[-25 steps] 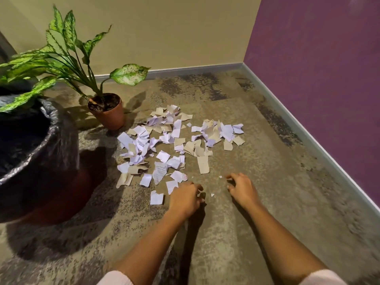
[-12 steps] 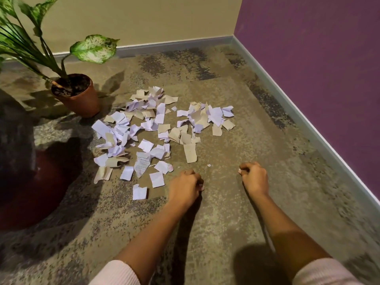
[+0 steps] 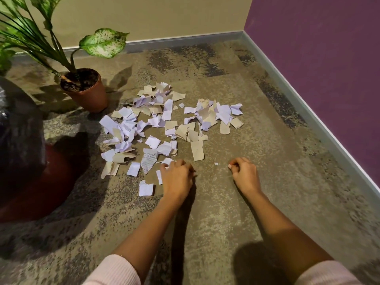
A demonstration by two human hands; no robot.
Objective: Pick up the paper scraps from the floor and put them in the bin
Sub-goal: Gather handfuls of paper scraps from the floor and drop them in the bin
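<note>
Our left hand [image 3: 177, 175] lies with its fingers curled over the nearest white bits of the paper scraps [image 3: 164, 124], which spread just ahead of it. Our right hand [image 3: 243, 173] is fisted alongside. Whether either holds paper, we cannot tell. The bin [image 3: 20, 140] stands well left of both.

The paper scraps [image 3: 170, 125] are torn white, pale-lilac and tan pieces, some flat and some crumpled. They are spread loosely just ahead of both hands, the nearest ones under the curled fingers of the left hand [image 3: 176, 177], and one tiny fleck [image 3: 216, 163] lies between it and the right hand [image 3: 244, 173]. The bin [image 3: 22, 140], round, dark above and red-brown at its base, stands upright well to the left of the left hand.
</note>
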